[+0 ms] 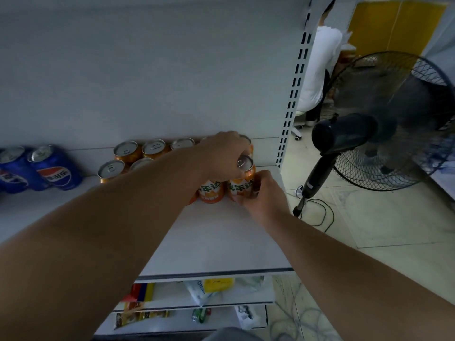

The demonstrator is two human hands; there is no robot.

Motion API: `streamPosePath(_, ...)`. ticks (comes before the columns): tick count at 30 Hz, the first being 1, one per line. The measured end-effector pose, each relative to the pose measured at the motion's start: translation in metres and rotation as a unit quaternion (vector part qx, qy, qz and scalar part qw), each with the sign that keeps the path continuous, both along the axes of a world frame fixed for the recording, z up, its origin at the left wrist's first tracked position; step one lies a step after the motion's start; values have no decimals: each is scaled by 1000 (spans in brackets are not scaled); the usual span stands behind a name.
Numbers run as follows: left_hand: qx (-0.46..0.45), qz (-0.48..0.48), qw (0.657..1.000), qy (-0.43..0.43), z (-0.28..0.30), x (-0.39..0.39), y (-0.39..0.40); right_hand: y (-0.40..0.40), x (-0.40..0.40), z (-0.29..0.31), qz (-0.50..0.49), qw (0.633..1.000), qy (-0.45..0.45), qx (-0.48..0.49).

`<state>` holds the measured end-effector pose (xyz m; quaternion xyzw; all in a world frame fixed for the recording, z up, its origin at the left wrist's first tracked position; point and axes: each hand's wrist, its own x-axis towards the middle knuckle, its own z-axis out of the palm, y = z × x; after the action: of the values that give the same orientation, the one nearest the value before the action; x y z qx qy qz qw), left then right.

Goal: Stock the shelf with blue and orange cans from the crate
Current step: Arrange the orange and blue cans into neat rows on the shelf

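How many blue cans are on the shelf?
2 blue cans, side by side at the shelf's far left: one cut by the picture's edge, one just right of it. More may sit out of view.

Pepsi roundel with white Chinese characters on the blue cans point(59, 173) at left; white Chinese lettering, partly covered, on the two front orange cans point(211, 190).

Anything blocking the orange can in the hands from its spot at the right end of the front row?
Nothing visible does. The front-right orange can already stands on the shelf, next to another orange can. The left hand grips its top; the right hand holds its base.
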<state>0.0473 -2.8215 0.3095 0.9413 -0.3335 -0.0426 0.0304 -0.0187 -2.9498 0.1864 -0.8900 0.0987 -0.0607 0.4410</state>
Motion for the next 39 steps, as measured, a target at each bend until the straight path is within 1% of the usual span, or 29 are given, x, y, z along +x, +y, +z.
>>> streamPosePath(8, -27, -16, 999, 8, -6, 4, 5, 3, 1, 5, -7, 1000, 2, -19)
streamPosePath(11, -46, -6, 999, 0, -7, 1, 10, 2, 0, 7, 0, 1000, 0, -18)
streamPosePath(12, -69, 6, 998, -7, -7, -3, 12, 1, -2, 10, 3, 1000, 0, -20)
streamPosePath(14, -156, 53, 986, -31, -13, -18, 19, -6, -6, 18, 9, 1000, -12, -28)
streamPosePath(16, -270, 107, 953, -91, -24, -46, 26, -16, -10, 27, 27, 998, -46, -40)
streamPosePath(17, -311, 128, 934, -121, -32, -62, 28, -20, -10, 33, 41, 996, -62, -49)
streamPosePath(19, -350, 167, 911, -138, -52, -91, 30, -25, -7, 49, 77, 990, -87, -85)
streamPosePath(21, -356, 195, 908, -108, -76, -107, 29, -25, 1, 66, 119, 980, -103, -118)
streamPosePath(23, -345, 232, 909, -30, -97, -113, 22, -21, 11, 82, 159, 971, -88, -154)
streamPosePath(25, -309, 281, 907, 51, -110, -112, 11, -18, 22, 92, 201, 955, -59, -210)
streamPosePath(27, -276, 314, 904, 87, -120, -108, 0, -17, 28, 96, 231, 940, -48, -248)
streamPosePath(32, -294, 353, 885, 71, -134, -106, -16, -24, 34, 102, 263, 926, -56, -263)
streamPosePath(36, -287, 353, 889, 51, -136, -109, -20, -25, 34, 101, 267, 926, -63, -260)
streamPosePath(39, -287, 361, 886, 55, -132, -108, -19, -24, 32, 99, 262, 925, -68, -267)
